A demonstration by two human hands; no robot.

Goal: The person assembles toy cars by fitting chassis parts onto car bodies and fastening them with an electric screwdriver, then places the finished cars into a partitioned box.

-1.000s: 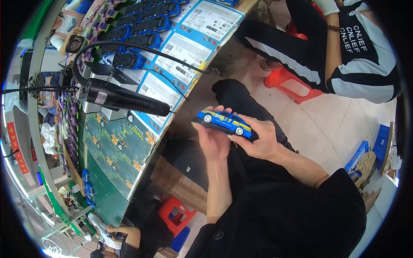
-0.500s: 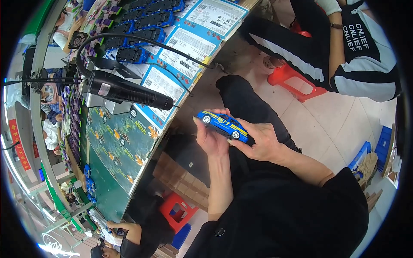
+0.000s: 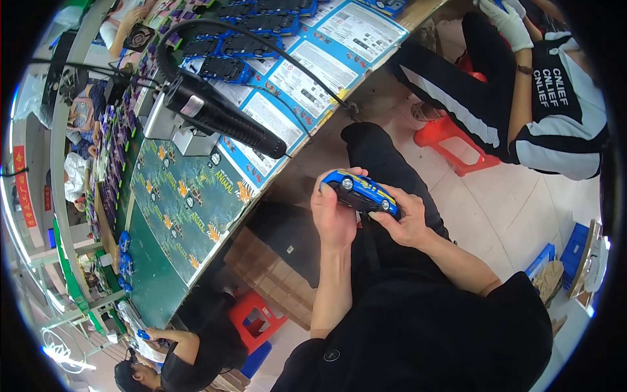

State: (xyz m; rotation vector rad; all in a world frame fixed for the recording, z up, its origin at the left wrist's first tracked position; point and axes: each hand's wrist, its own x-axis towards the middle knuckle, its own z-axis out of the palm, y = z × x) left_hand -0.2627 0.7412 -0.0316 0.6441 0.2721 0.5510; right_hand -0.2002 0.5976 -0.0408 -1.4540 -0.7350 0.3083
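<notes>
A blue toy car with yellow markings and silver wheels is held above my lap, tilted so part of its black underside shows. My left hand grips one end of it, thumb on the near side and fingertips over the far edge. Around the other end closes my right hand, its thumb against the car's lower edge. Beyond my hands, a black electric screwdriver rests at a slant in a metal holder on the workbench.
Printed cardboard sheets and a patterned sheet cover the bench. Several upturned blue toy cars lie at its far end; others stand at left. Co-workers sit on both sides, one near a red stool. A cable arches over the bench.
The toy car has rolled in my hands, from its side facing up to more of its black underside showing. The whole view has shifted slightly.
</notes>
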